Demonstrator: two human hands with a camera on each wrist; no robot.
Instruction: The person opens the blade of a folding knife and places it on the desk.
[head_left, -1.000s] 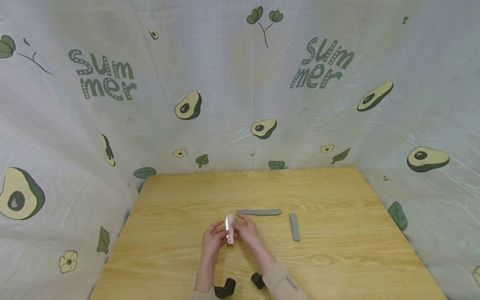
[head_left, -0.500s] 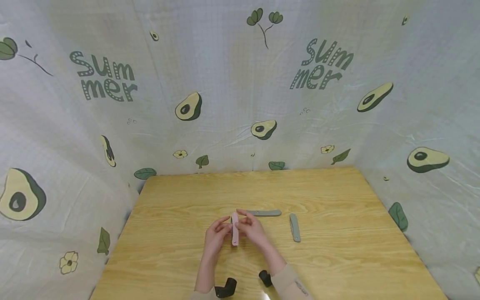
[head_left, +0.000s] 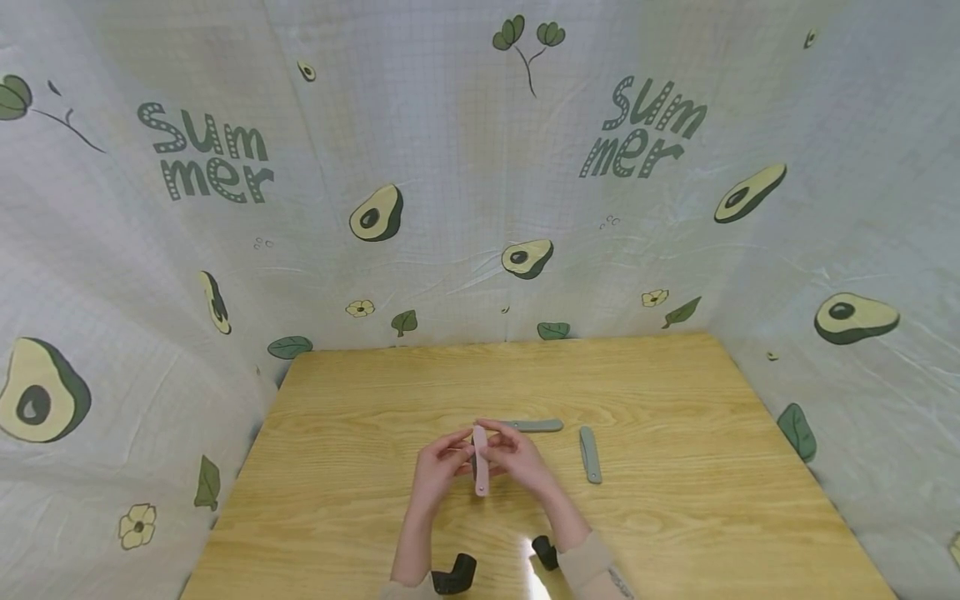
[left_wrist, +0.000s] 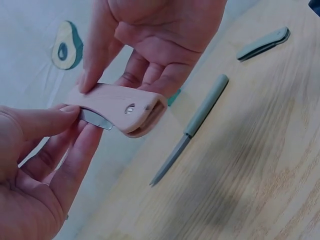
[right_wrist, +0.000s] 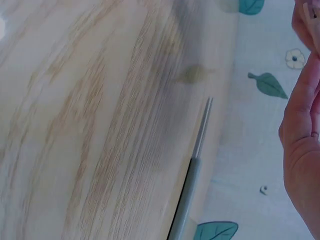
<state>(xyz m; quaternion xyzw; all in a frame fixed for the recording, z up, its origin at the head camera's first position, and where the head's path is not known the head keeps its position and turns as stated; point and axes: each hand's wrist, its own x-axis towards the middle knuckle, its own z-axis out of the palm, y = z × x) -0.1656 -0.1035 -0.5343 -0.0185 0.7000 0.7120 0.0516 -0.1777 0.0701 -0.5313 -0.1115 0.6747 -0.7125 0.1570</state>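
Note:
Both hands hold a pink folding knife (head_left: 482, 477) above the table. My right hand (head_left: 527, 465) grips its handle, with the thumb on the side. The thumb and fingers of my left hand (head_left: 435, 473) pinch the blade (left_wrist: 96, 119), which shows as a short strip along the handle's edge in the left wrist view. Fingers cover the rest of the blade. Just beyond the right hand lies a grey-green folding knife (head_left: 538, 426) with its blade out. A second grey-green knife (head_left: 591, 455), folded, rests farther right.
The wooden table (head_left: 675, 517) is enclosed by a white curtain (head_left: 450, 167) printed with avocados and leaves. Black wrist devices (head_left: 455, 575) sit near the sleeves. A bright reflection falls on the tabletop between the forearms.
The hands and pink knife have shifted slightly right. The knife has turned, so the bright blade face seen a second ago is now dark and narrow. The right hand now overlaps the unfolded grey-green knife's blade.

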